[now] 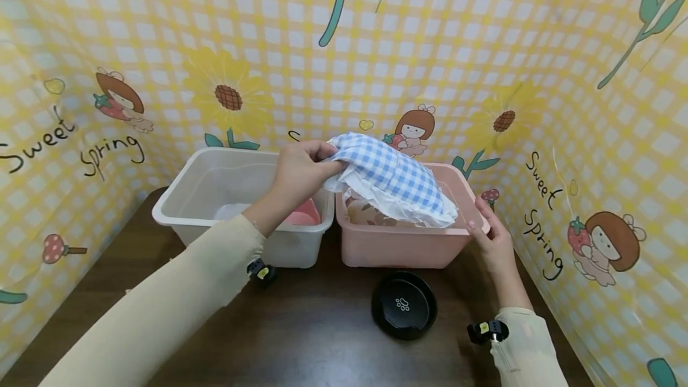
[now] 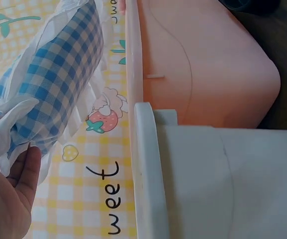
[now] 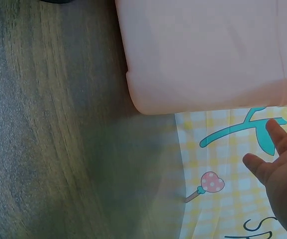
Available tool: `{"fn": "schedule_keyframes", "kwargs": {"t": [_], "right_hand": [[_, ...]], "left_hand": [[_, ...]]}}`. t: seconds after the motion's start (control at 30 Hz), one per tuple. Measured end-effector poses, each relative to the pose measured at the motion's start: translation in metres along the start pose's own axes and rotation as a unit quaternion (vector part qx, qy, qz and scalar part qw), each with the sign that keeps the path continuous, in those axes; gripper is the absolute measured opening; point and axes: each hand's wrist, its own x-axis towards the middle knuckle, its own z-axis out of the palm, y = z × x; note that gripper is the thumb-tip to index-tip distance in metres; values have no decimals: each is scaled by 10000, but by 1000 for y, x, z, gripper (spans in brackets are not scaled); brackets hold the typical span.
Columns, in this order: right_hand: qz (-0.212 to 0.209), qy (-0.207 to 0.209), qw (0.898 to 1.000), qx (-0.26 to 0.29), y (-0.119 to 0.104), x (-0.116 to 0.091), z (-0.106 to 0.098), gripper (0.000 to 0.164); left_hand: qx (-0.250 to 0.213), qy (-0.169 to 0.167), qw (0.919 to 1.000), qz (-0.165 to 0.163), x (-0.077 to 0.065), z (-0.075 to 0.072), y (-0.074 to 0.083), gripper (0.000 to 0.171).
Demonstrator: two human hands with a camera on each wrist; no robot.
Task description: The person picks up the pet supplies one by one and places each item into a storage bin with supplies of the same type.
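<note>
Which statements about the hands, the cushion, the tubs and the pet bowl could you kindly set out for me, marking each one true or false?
1. The left hand grips one end of the blue-and-white checked cushion. True.
2. The right hand is at the rim of the pink tub. True.
3. The cushion lies at the bottom of the pink tub. False: it is held up, largely over that tub.
4. The black pet bowl stands on the dark wooden table. True.
5. Both tubs are the same colour. False: one is pink, the other is the off-white tub.
6. The off-white tub stands to the right of the pink tub. False: it stands to the left.
</note>
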Motion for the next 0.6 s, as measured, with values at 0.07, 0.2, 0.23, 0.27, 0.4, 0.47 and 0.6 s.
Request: {"fn": "schedule_keyframes", "kwargs": {"t": [0.07,0.2,0.23,0.27,0.4,0.47,0.6], "right_hand": [[-13,-4,10000,13,0,0,0,54],[13,-26,10000,-15,-2,-1,1,54],[28,-30,10000,-11,-2,-1,1,54],[32,-31,10000,-12,-3,0,2,54],[37,-12,10000,45,-4,0,2,55],[85,8,9999,60,-4,0,2,55],[226,42,9997,100,-3,-1,2,56]], "left_hand": [[-11,-10,10000,-6,3,6,0,15],[69,-40,9999,-62,7,14,-1,16],[91,-50,9999,-52,8,16,-1,16],[125,-57,9999,-45,10,18,-1,16],[193,-124,9997,-64,18,27,-1,16],[206,-182,9996,-32,22,33,-1,16],[299,-310,9989,177,28,45,2,14]]}}
